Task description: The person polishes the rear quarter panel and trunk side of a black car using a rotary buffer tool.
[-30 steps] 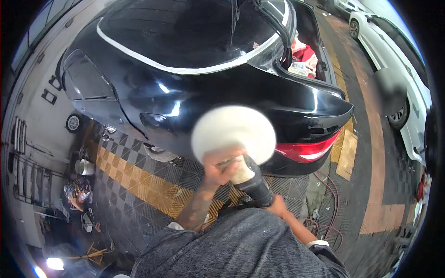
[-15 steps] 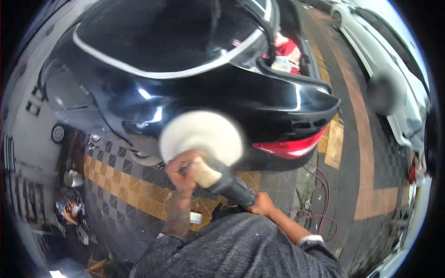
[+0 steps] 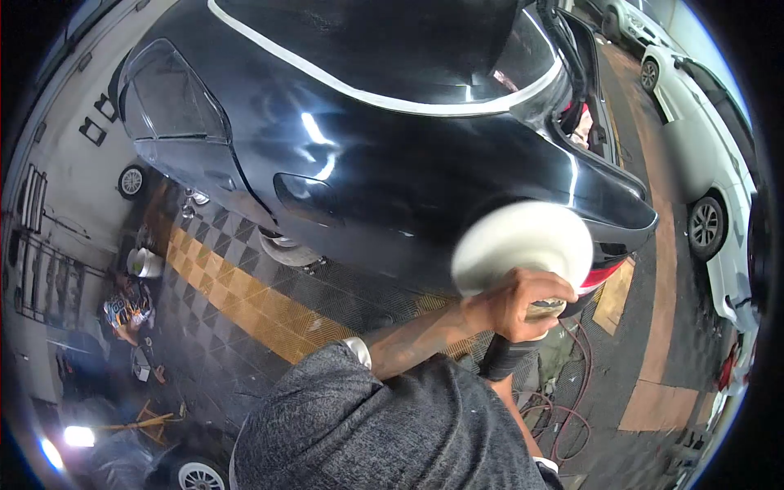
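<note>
A polisher (image 3: pixel 508 357) with a round white pad (image 3: pixel 523 241) is held in front of the black car (image 3: pixel 392 180). The pad is blurred and lies at the rear side panel, near the tail light (image 3: pixel 603 275). My left hand (image 3: pixel 529 302) is closed around the polisher's front end, just behind the pad. At the dark rear end of the tool is my right hand (image 3: pixel 501 385), largely hidden behind the tool and my shirt; its wrist meets the handle. White tape (image 3: pixel 392 104) edges the car's rear window.
White cars (image 3: pixel 710 163) stand along the right side. A red hose (image 3: pixel 584 408) coils on the tiled floor (image 3: pixel 245 286) at right. To the left are a white bucket (image 3: pixel 145 263), a loose wheel (image 3: pixel 132 181) and a bright lamp (image 3: pixel 79 436).
The polisher and both hands have moved right along the car's side toward the tail light, which the pad now partly covers. My view has turned, showing more of the car's side door.
</note>
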{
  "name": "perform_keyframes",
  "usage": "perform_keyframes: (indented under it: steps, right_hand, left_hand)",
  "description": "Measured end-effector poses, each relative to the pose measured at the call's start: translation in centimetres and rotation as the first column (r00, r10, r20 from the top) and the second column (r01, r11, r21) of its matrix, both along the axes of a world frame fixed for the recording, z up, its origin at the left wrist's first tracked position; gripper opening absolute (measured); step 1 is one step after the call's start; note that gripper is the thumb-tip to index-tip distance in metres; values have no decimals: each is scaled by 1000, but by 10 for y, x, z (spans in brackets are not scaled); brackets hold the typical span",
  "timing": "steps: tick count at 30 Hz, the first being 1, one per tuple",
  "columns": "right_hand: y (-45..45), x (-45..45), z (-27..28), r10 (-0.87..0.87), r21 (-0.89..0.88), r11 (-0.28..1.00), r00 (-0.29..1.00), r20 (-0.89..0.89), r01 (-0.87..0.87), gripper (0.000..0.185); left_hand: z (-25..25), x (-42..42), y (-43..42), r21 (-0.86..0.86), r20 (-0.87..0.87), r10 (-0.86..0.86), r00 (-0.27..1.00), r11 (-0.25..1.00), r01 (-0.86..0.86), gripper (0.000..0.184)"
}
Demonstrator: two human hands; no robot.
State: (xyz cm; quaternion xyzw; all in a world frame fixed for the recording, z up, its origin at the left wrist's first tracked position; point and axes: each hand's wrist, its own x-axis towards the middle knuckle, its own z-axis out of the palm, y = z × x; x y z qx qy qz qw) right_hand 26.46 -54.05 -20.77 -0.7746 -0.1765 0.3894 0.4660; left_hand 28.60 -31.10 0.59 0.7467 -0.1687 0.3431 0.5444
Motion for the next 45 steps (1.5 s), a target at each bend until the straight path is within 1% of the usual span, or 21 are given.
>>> perform_keyframes:
  steps: [1,5,8,10,11,15,16,17,18,20,22,24,26,28,30,33,36,38,40,43,45]
  right_hand:
    - [9,-7,-3,-10,8,1000,1000,0,10,58]
    - [60,-48,-11,-48,45,998,999,-5,48,58]
    - [104,-80,-13,-78,71,994,997,-3,78,57]
    - [130,-101,-15,-100,94,991,995,-4,100,57]
    - [145,-108,-16,-107,110,988,994,-4,106,57]
    - [186,-139,-25,-125,148,981,992,-22,126,56]
    - [192,-144,-32,-106,150,983,994,-20,108,56]
    - [193,-144,-49,-14,151,988,1000,7,12,53]
    - [200,-149,-43,-53,141,989,999,11,51,53]
    - [220,-157,-34,-15,152,988,1000,1,15,50]
    - [226,-160,-57,117,90,989,993,19,-118,49]
    - [236,-166,-51,119,85,989,993,10,-119,52]
    - [247,-171,-46,113,191,975,994,3,-112,55]
    - [251,-167,-47,137,222,967,990,-30,-127,58]
    - [252,-159,-31,258,109,961,966,-15,-255,60]
    - [241,-156,-26,263,46,963,963,57,-265,61]
    - [224,-153,8,159,52,985,986,58,-162,66]
    - [207,-152,10,153,-20,988,985,81,-152,67]
    - [193,-146,3,63,5,998,998,-21,-62,65]
    - [156,-130,-34,115,79,990,991,65,-120,59]
    - [142,-124,-13,135,42,990,990,38,-137,55]
  left_hand:
    - [2,-5,8,2,37,-32,999,999,32,33]
    - [-8,-43,60,84,-18,-105,994,991,106,33]
    - [-18,-80,101,75,-6,-84,996,994,84,31]
    - [-26,-106,127,11,21,-72,997,997,72,27]
    - [-22,-119,140,41,45,-50,998,998,48,24]
    - [-26,-160,180,-3,-4,-45,999,999,45,22]
    - [-25,-169,190,-8,-8,-68,998,998,68,22]
    - [-24,-176,202,8,8,-42,999,999,42,22]
    - [-24,-183,212,17,24,-26,999,1000,25,21]
    - [-25,-196,232,27,60,-12,998,1000,10,21]
    - [-21,-211,249,61,13,13,1000,998,-13,20]
    - [-17,-223,263,59,22,29,999,998,-30,20]
    - [-16,-236,273,69,29,62,998,996,-64,20]
    - [-17,-248,280,67,7,154,988,986,-154,18]
    - [-20,-255,285,39,24,144,989,989,-145,18]
    - [-20,-258,286,32,4,181,983,983,-181,21]
    - [-16,-244,275,17,-9,137,991,990,-137,22]
    - [-23,-228,262,11,20,99,995,995,-100,22]
    - [-31,-209,244,-21,62,66,996,998,-65,23]
    - [-19,-177,211,-17,77,48,996,999,-47,22]
    - [-10,-152,185,32,59,15,998,999,-16,23]
